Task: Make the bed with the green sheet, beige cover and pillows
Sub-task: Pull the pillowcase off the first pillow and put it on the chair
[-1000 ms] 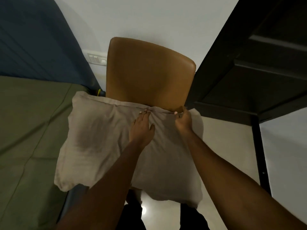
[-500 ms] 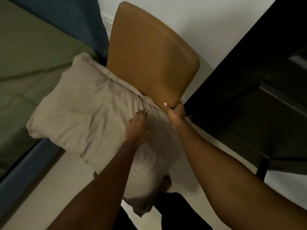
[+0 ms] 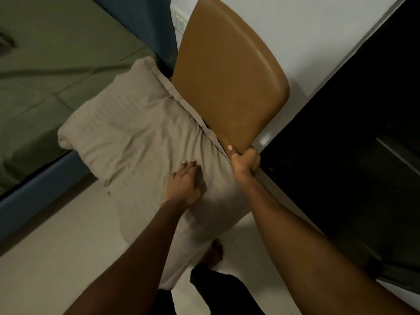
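A beige pillow (image 3: 145, 137) lies on the seat of a brown chair (image 3: 229, 78), overhanging toward the floor. My left hand (image 3: 186, 185) presses flat on the pillow's near part with fingers straight. My right hand (image 3: 245, 160) grips the pillow's far edge by the lower corner of the chair back, thumb curled up against the chair. The green sheet (image 3: 45, 76) covers the bed at the left.
The bed's blue side (image 3: 36, 192) runs along the lower left, with a blue headboard (image 3: 145, 21) behind. A dark wooden cabinet (image 3: 354, 144) stands at the right. The pale floor (image 3: 68, 242) spreads below, and my foot (image 3: 214, 252) stands under the pillow.
The view has swung and tilted to the right. My right hand has tightened its grip on the pillow's edge by the chair back. My left hand stays flat on the pillow.
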